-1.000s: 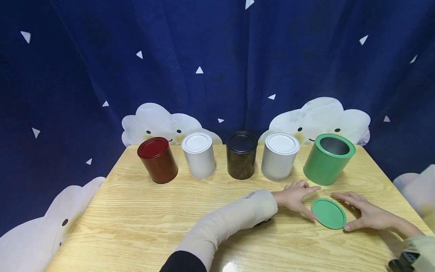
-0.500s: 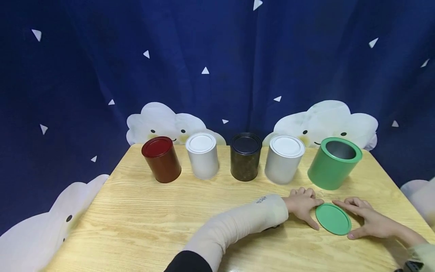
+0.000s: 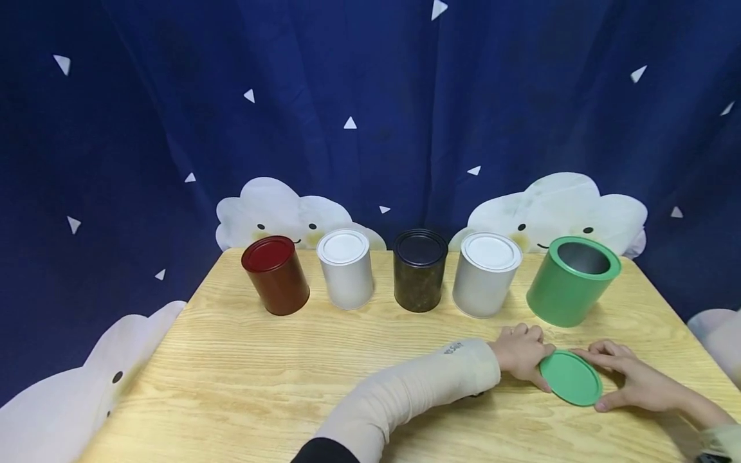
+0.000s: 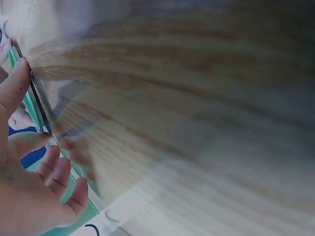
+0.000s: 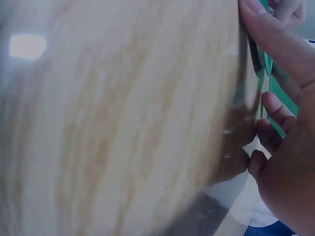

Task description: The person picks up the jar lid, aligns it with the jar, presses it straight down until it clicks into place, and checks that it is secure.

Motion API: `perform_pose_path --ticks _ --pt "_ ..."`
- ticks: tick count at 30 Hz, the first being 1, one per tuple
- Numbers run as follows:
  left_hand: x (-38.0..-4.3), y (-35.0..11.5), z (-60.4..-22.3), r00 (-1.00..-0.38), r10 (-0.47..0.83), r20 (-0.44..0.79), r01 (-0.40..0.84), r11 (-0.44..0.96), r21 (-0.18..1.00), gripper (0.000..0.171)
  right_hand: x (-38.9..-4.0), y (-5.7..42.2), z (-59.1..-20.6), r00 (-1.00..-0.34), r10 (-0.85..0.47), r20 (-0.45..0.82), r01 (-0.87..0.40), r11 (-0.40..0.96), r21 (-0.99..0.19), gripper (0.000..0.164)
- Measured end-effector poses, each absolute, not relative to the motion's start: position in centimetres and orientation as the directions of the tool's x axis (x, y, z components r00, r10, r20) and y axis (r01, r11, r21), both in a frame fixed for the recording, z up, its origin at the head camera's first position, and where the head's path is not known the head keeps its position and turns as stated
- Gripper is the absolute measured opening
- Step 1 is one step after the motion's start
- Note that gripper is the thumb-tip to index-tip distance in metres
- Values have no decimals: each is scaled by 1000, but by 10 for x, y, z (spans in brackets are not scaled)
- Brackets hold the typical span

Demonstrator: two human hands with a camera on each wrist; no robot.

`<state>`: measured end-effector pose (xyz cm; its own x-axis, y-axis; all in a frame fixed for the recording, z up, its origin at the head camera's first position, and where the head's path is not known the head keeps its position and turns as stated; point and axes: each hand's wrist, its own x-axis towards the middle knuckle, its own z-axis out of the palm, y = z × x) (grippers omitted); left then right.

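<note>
In the head view a round green lid [image 3: 571, 378] is at the right front of the wooden table, between my two hands. My left hand [image 3: 523, 355] grips its left rim with thumb and forefinger, and the other fingers are bent. At the right rim, my right hand [image 3: 633, 378] holds the lid between thumb and forefinger. Both wrist views show the lid edge-on, low over the glossy tabletop; whether it touches the wood I cannot tell. Just behind stands a green can [image 3: 564, 292] with its top uncovered and its dark inside showing.
Along the back of the table [image 3: 243, 373] stand a dark red can [image 3: 280, 283], a white can [image 3: 349, 280], a black can [image 3: 419, 280] and a second white can [image 3: 483, 286], all lidded. Behind them hangs a dark blue curtain [image 3: 393, 77] with cloud prints.
Both hands have closed in on the green lid from its sides, and their fingers now meet its rim. The view has shifted slightly; the cans stay in place.
</note>
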<state>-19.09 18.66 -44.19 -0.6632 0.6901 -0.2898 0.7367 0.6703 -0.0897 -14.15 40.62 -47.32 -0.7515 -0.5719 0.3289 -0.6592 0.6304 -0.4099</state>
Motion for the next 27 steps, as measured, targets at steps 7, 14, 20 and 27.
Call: perform_pose_path --ticks 7,14,20,27 --pt "-198 184 -437 -629 718 -299 754 656 -10 75 -141 409 -463 -781 -573 248 -608 609 -509 78" --pt "-214 176 -427 -514 841 -168 829 538 151 82 -144 412 -445 -816 -545 193 -537 592 -601 78" --pt "-223 174 -415 -445 893 -62 871 448 202 83 -145 410 -427 -856 -485 176 -493 668 -557 80" --pt "-226 169 -391 -454 890 -45 852 448 272 82 -147 408 -406 -869 -458 185 -485 718 -499 80"
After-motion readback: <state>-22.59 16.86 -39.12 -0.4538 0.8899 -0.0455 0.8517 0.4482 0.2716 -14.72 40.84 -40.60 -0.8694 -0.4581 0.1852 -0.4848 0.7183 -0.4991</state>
